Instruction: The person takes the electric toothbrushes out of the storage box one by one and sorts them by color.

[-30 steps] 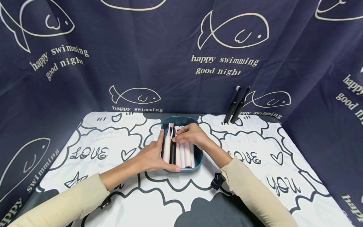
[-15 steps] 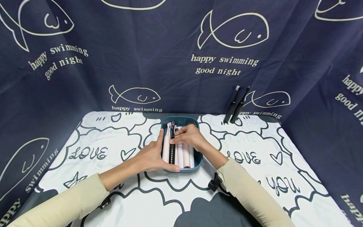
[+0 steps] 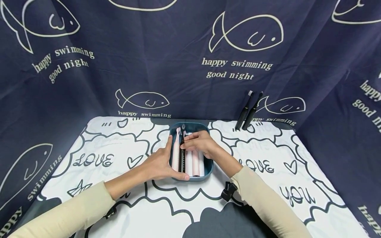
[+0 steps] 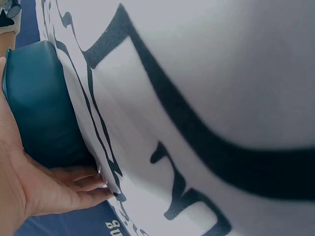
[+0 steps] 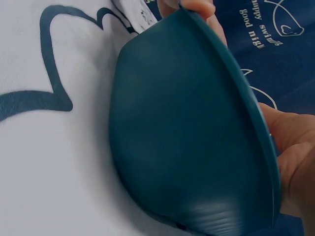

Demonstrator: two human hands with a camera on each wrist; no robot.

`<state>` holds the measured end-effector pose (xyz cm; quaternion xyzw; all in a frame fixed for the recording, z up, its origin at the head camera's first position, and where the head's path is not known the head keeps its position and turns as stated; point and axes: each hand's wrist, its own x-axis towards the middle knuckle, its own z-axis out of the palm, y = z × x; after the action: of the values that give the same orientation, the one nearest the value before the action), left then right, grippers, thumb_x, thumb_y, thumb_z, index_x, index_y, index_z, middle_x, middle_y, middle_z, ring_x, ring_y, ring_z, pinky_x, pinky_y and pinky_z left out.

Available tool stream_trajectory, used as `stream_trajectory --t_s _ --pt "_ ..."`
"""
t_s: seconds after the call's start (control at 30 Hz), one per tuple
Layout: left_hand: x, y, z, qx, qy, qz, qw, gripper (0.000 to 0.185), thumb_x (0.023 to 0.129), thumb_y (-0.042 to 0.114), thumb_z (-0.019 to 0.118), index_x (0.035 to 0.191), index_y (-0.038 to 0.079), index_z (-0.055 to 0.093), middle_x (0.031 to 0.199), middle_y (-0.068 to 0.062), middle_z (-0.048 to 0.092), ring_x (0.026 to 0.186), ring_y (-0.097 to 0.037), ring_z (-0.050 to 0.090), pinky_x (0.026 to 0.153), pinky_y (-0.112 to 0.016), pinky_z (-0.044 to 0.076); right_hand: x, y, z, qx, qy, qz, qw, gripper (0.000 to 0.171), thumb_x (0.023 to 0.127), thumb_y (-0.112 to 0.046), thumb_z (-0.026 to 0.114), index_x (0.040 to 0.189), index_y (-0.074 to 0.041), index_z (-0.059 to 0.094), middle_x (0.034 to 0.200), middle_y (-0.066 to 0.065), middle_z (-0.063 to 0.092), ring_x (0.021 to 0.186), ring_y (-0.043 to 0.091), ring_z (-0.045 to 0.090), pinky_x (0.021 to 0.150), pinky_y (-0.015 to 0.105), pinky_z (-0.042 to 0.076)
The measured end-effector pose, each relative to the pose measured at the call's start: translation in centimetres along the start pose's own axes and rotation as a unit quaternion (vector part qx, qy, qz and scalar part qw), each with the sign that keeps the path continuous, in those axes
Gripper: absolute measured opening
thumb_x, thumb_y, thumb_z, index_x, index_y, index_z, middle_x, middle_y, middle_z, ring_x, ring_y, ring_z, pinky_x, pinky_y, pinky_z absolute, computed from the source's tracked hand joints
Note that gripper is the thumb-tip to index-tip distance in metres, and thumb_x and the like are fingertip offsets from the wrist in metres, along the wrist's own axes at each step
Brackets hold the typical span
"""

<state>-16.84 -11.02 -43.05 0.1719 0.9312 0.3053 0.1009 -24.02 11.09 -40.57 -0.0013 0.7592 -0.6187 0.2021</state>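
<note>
A teal tray sits mid-table and holds several pink toothbrushes and one black toothbrush. My left hand grips the tray's near left corner, with one finger up the left rim and the thumb along the front edge. In the left wrist view the left hand presses against the tray's wall. My right hand reaches over the tray and pinches the black toothbrush near its neck. The right wrist view shows the tray's outer wall with fingers over the rim.
Two black toothbrushes lean upright against the dark blue fish-print backdrop at the back right. A white cloth with black drawings covers the table. The backdrop closes in the left, back and right sides.
The right hand has lifted the head end of the black toothbrush, so its tip points slightly further back. The left hand has stayed on the tray.
</note>
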Motion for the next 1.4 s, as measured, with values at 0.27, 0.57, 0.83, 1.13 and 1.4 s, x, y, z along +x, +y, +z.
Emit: stream_trajectory --t_s 0.27,0.57,0.83,1.13,1.4 --pt "0.0 -0.1 0.1 -0.003 0.001 0.002 1.0000 0.174 0.066 0.089 0.091 0.181 0.008 -0.011 0.154 -0.030 0.065 0.131 -0.033 0.071 0.108 -0.052 0.060 0.1 0.0 -0.2 0.083 -0.009 0.010 0.996 0.040 0.088 0.008 0.085 0.127 0.006 0.075 0.100 0.002 0.079 0.085 0.012 0.079 0.082 0.025 0.066" --pt "0.0 -0.1 0.1 -0.008 0.003 0.008 0.9999 0.176 0.065 0.089 0.092 0.181 0.008 -0.012 0.159 -0.034 0.061 0.137 -0.036 0.070 0.110 -0.053 0.060 0.3 0.0 -0.5 0.153 -0.008 0.018 0.988 0.035 0.087 0.012 0.080 0.119 -0.004 0.076 0.094 -0.002 0.080 0.084 0.010 0.079 0.080 0.025 0.065" --pt "0.0 -0.1 0.1 -0.002 0.003 0.004 1.0000 0.177 0.064 0.091 0.092 0.181 0.008 -0.012 0.160 -0.036 0.059 0.138 -0.039 0.069 0.109 -0.054 0.061 0.0 0.1 -0.8 0.186 -0.005 -0.014 0.982 0.037 0.088 0.014 0.080 0.120 -0.003 0.075 0.103 0.000 0.078 0.091 0.015 0.080 0.083 0.025 0.066" --pt "0.0 0.0 0.0 0.008 0.004 0.000 1.0000 0.176 0.065 0.092 0.090 0.181 0.006 -0.010 0.161 -0.039 0.056 0.144 -0.045 0.065 0.111 -0.057 0.059 -0.4 -0.3 -1.6 0.232 0.007 -0.055 0.971 0.040 0.085 0.019 0.077 0.115 -0.007 0.075 0.093 -0.002 0.079 0.089 0.016 0.079 0.083 0.027 0.067" --pt "0.0 0.0 0.0 0.015 0.000 -0.009 0.9998 0.175 0.066 0.091 0.090 0.181 0.006 -0.010 0.162 -0.037 0.057 0.143 -0.043 0.066 0.110 -0.056 0.060 -1.0 -1.0 -2.4 0.221 0.025 -0.108 0.969 0.044 0.084 0.025 0.075 0.105 -0.014 0.078 0.093 -0.004 0.077 0.089 0.010 0.074 0.082 0.025 0.066"
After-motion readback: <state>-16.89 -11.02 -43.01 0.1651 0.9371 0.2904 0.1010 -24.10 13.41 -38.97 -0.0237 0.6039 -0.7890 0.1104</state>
